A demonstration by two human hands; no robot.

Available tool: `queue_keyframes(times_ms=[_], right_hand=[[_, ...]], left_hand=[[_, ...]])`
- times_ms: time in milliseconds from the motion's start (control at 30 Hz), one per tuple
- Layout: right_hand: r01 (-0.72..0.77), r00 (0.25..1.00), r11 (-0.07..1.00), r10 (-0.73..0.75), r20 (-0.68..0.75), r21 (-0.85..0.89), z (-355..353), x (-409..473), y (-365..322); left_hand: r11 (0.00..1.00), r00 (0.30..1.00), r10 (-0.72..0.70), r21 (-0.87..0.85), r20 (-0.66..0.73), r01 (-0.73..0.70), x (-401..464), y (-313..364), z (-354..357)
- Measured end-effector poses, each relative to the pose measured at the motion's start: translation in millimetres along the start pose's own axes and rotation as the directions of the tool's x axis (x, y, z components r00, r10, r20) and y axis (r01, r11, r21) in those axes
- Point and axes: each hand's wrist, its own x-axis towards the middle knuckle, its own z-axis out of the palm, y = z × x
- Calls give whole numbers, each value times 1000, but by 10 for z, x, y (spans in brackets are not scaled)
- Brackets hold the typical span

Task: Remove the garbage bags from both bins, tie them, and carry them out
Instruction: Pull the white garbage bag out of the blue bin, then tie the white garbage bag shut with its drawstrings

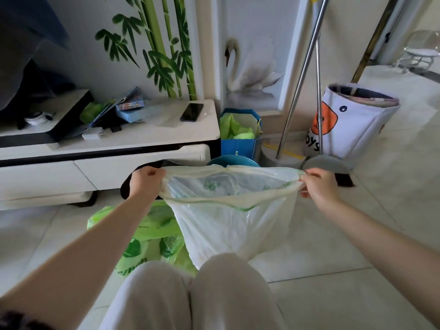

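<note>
We see pale tiled floor (333, 246). On it: green bag (147, 236) near our knees, blue bag (238, 144) beside bench (166, 134), white toy bin (352, 125) leaning near wall, metal pole stand (283, 151). On low white bench: phone (191, 112), blue box (129, 109), small white box (92, 135).

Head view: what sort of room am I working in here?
Most likely a home living room: a low white media cabinet with a phone on it, a bamboo mural on the wall, and a fabric toy bin on the tiled floor.
</note>
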Motion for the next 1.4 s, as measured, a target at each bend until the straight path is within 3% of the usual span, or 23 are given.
queue_keyframes(times_ms=[233, 400, 500, 633, 867, 1000, 1100, 1233, 1400], right_hand=[[-133, 986, 981, 145, 77, -141, 160, 103, 507], [-301, 943, 952, 305, 135, -53, 239, 80, 675], [-380, 901, 925, 372, 221, -6, 235, 36, 620], [-404, 882, 913, 370, 292, 63, 260, -30, 649], [-455, 867, 866, 380, 322, 205, 296, -69, 823], [-491, 870, 832, 452, 198, 257, 332, -225, 1044], [-613, 788, 735, 597, 152, 289, 444, -578, 1258], [-758, 652, 582, 689, 316, 294, 668, -949, 1254], [-795, 581, 601, 714, 390, 84, 843, -984, 1307]], left_hand=[[979, 992, -63, 199, 114, 40, 72, -489, 30], [941, 985, -63, 339, 163, 4, 62, -637, 46], [818, 964, 13, 551, 266, -163, 62, -619, 33], [646, 915, -24, 704, 403, -293, 68, -503, 84], [649, 762, 20, 571, 647, -502, -87, -218, 665], [663, 764, -18, 580, 645, -474, 11, -183, 1014], [685, 762, -39, 572, 647, -451, 57, -147, 1188], [693, 707, -57, 538, 704, -480, 16, -98, 1339], [823, 659, -106, 438, 744, -362, -116, -95, 1392]])
